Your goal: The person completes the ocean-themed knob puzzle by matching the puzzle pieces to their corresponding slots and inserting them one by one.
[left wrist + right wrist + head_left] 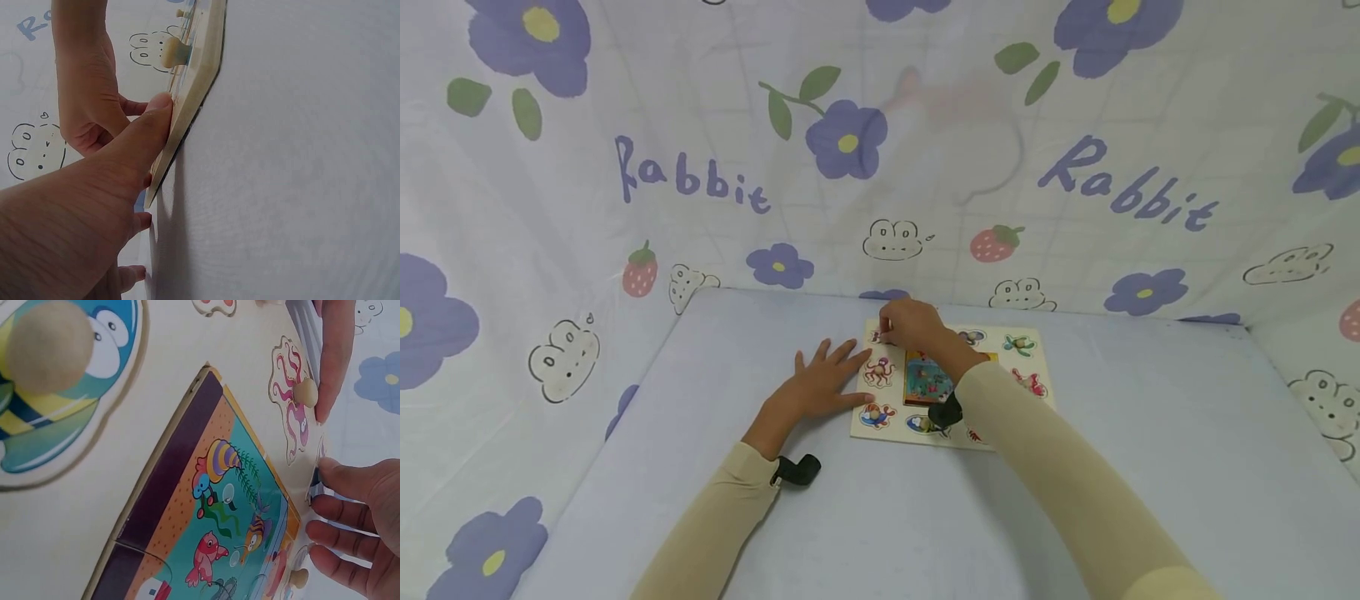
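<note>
A wooden knob puzzle board (955, 439) with sea-animal pieces lies on the table. My right hand (912, 323) is at the board's far left corner, fingers curled, pinching a puzzle piece (317, 478) whose knob is hidden by the fingers. The left hand (820, 387) is spread beside the board's left edge, with its thumb (157, 112) resting on the rim. Between the hands is an octopus piece (878, 372) with a round knob. A crab piece (880, 414) lies close to the left thumb.
A square sea-scene picture (215, 506) sits in the board's middle, partly under the right forearm. Along the right side are a green turtle piece (1019, 343) and a red piece (1030, 382). A flower-printed curtain (958, 167) hangs behind the table (865, 517).
</note>
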`<move>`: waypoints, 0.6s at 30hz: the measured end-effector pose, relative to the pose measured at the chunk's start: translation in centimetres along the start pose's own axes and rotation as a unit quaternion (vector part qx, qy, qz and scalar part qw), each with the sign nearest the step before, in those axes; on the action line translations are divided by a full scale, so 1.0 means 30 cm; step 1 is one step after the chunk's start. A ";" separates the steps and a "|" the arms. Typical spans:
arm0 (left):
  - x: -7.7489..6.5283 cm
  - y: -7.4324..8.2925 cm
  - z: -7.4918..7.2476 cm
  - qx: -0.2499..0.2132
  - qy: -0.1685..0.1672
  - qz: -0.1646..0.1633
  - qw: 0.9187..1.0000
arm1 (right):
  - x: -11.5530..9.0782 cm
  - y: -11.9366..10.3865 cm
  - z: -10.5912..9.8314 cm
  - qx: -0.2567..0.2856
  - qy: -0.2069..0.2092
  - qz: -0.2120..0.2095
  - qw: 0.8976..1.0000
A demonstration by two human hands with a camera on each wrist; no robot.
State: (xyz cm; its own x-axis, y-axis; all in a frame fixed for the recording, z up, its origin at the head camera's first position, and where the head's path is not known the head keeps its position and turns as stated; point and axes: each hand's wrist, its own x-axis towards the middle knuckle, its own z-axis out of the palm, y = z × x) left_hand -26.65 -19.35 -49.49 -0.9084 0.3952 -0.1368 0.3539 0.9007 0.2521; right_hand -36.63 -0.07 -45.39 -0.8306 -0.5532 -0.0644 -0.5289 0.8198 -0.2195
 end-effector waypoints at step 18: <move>-0.045 -0.119 0.039 -0.062 0.028 -0.003 0.998 | -0.161 0.024 -0.137 0.013 0.075 -0.010 0.997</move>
State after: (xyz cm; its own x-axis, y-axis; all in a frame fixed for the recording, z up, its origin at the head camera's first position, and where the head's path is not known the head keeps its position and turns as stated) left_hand -26.44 -22.88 -51.31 -0.9228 0.3757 -0.0852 0.3212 0.8726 0.3680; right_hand -33.72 3.79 -41.24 -0.8382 -0.5385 0.0863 -0.5418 0.8042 -0.2445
